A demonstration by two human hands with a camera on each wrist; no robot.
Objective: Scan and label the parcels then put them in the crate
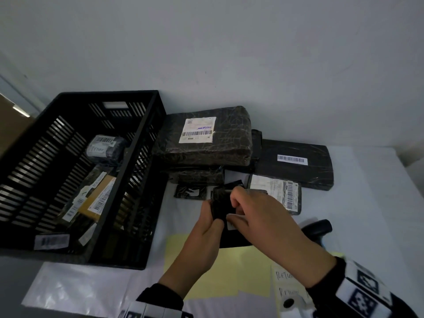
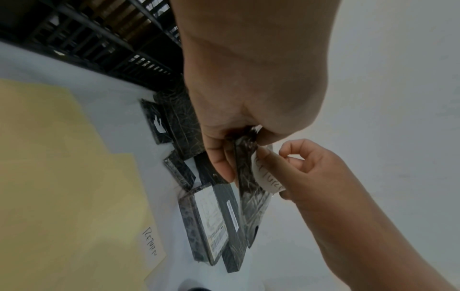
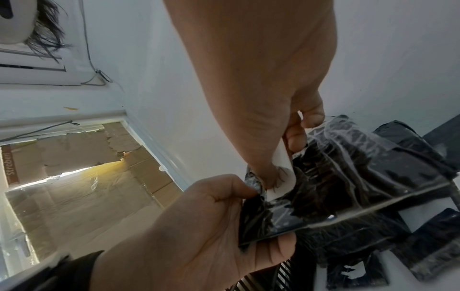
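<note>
My left hand [image 1: 202, 228] grips a small black wrapped parcel [image 1: 221, 203] by its near lower edge, thumb on one face and fingers curled behind, holding it up off the table [image 1: 367, 203]. The parcel stands roughly on end: its long axis runs up and away from my grip, tilted slightly right, with the far end pointing toward the stacked parcels [image 1: 204, 136] beyond.

My right hand [image 1: 259, 216] comes in from the right of that grip and pinches a white label [image 2: 266, 177] between thumb and fingers, pressing it onto the parcel's face just above my left thumb. The label carries handwriting and curls lengthwise along the parcel; part of it looks lifted off the wrap.

To the left of my grip sits the black crate [image 1: 75, 171], already holding several parcels. Below my hands lies a yellow sheet [image 1: 241, 267], with more handwritten labels [image 1: 286, 283] at its right. Under my right wrist a black scanner [image 1: 319, 228] lies on the table.
</note>
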